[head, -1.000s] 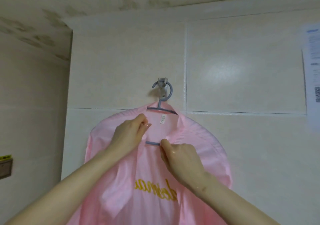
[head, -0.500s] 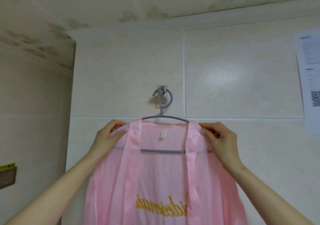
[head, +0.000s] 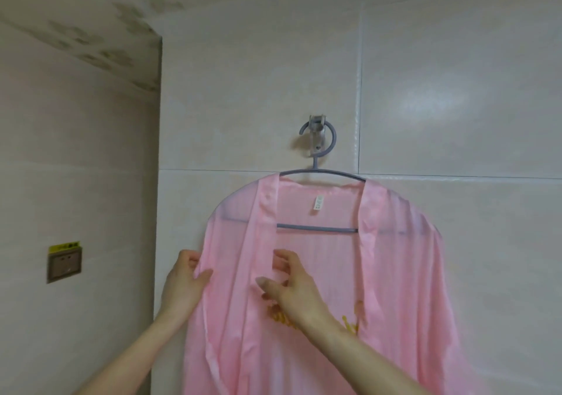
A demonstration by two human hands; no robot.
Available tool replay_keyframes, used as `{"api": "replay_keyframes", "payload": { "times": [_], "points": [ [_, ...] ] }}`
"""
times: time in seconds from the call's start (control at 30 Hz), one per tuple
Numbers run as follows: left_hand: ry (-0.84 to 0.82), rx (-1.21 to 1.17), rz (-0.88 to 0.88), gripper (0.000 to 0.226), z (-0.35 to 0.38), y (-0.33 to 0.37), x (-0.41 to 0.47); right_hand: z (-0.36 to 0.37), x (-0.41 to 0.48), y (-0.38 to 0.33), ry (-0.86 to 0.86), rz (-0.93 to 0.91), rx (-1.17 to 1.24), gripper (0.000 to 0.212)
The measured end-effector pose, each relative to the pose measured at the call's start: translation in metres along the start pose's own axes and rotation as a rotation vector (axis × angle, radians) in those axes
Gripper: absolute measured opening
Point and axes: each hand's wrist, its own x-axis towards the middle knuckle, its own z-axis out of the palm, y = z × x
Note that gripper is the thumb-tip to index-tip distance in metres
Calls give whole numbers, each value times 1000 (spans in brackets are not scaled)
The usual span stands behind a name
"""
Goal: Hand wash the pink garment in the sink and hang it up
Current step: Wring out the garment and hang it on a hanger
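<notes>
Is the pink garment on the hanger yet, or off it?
On: the pink garment drapes over the grey hanger, which hooks on the wall peg.

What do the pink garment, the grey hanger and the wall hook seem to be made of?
The pink garment: thin, faintly glossy fabric, satin-like; the hanger's outline shows through its shoulders. The grey hanger: matte, smoothly moulded bar, likely plastic. The wall hook: silvery with a dull sheen, probably metal.

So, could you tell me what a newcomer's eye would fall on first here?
The pink garment dominates the middle, draped on a grey hanger hung from a wall hook. Lower down, the left hand pinches the fabric's outer edge and the right hand is at the front band.
</notes>
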Motion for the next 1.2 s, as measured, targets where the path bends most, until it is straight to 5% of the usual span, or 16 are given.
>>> {"api": "replay_keyframes", "payload": {
  "times": [0.13,0.3,0.47,0.6,0.7,0.77,0.83,0.97,1.1,1.2],
  "points": [
    [-3,109,-34,37,-15,-32,-14,12,7,2,7,104,72,16],
    [-46,188,-120,27,-56,-42,-11,-3,-6,-10,106,31,-219,18],
    [-154,206,-93,32,-81,-52,-5,-12,-35,-45,-392,7,-64,6],
    [-149,319,-92,37,-94,-57,-8,-14,-35,-49,-166,47,-444,22],
    [-148,440,-100,33,-110,-60,-10,-20,-43,-62,-438,81,-195,13],
    [-147,481,-91,35,-118,-60,-12,-21,-38,-63,-394,127,-62,8],
    [-137,425,-66,23,-122,-62,-13,-18,-38,-59,-254,71,-199,18],
    [-82,43,-103,18,-135,-69,-16,-12,-51,-65,-407,74,11,27],
    [-112,1,-115,5,-150,-77,-22,-19,-41,-48,-54,-26,-461,10],
    [-119,-15,-100,18,-150,-68,-32,-25,-49,-52,-305,28,-139,7]
  ]
}}
